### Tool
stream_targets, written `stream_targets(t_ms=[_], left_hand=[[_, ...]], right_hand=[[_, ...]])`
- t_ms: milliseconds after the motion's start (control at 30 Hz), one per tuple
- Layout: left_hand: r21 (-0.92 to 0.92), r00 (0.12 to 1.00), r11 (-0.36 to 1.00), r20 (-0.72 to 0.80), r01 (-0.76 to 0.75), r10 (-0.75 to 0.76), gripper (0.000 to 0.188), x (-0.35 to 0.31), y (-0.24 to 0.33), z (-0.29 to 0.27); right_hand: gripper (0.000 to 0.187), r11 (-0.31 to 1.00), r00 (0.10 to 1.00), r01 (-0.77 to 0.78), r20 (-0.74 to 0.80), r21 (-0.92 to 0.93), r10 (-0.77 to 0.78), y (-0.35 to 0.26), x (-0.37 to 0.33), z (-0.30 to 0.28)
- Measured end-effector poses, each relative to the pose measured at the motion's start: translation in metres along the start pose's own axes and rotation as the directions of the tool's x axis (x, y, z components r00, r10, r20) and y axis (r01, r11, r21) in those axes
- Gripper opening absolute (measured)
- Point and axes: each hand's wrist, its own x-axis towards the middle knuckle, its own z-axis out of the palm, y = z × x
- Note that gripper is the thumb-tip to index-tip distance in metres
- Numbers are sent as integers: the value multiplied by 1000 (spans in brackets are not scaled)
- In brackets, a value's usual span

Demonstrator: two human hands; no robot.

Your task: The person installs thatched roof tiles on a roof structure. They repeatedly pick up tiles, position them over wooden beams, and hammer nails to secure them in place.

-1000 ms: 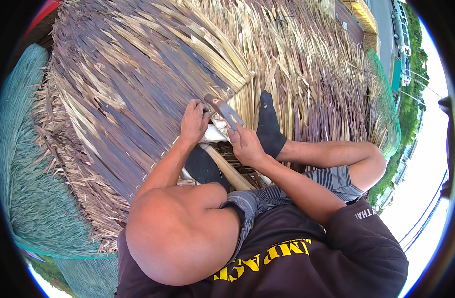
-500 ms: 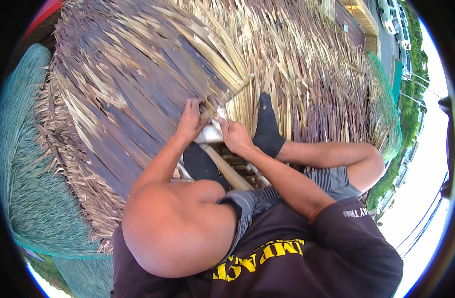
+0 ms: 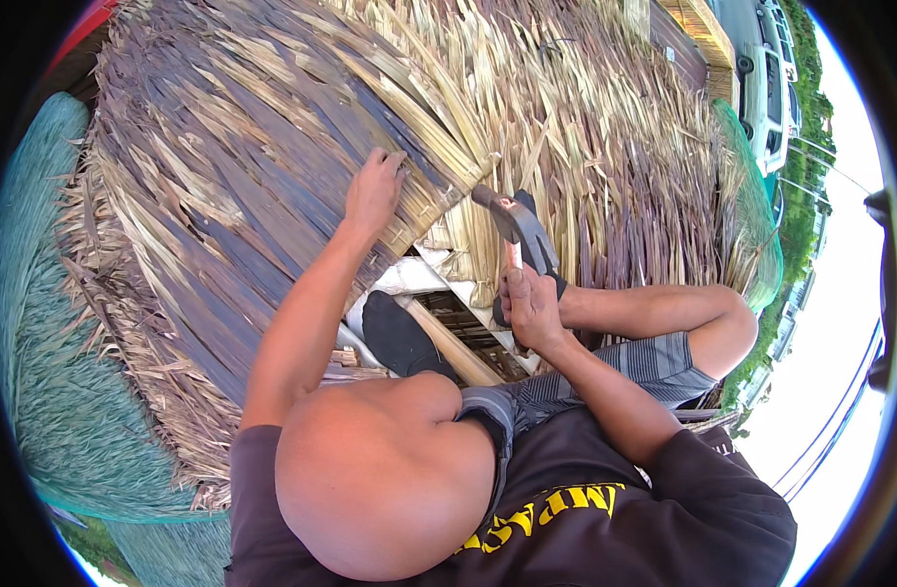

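Note:
In my right hand is a claw hammer, gripped by its handle close under the dark metal head. The head hangs over my right foot, just right of the lower corner of a palm-thatch panel. My left hand rests on that panel with its fingers curled together; what they hold, if anything, is hidden. Several pale stitches run along the panel's edge near it. Below lies a gap in the thatch, with white sheeting and a pale pole showing in it.
My left foot in a dark sock is set beside the gap. More thatch slopes off to the right. Green netting covers the left side, and more netting hangs at the right edge. Parked vehicles stand beyond.
My right hand has left the panel's edge, moved down and right, and now holds the hammer. My left hand has shifted up the panel. The gap shows more fully.

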Motion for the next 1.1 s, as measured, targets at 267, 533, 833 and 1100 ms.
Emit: stream_targets(t_ms=[267, 533, 833, 1100], left_hand=[[311, 970, 947, 242, -80, 3, 27, 26, -14, 2], [-150, 874, 914, -271, 376, -404, 24, -62, -38, -81], [-85, 788, 875, -400, 477, -468, 18, -205, -20, -135], [-209, 681, 819, -467, 535, -564, 21, -269, 26, -123]], right_hand=[[19, 931, 930, 366, 40, 8, -366, -24, 14, 17], [28, 988, 991, 6, 130, -153, 14, -14, 59, 57], [38, 999, 999, -12, 47, 42, 10, -12, 47, 53], [60, 952, 953, 37, 297, -304, 58, -9, 54, 78]])
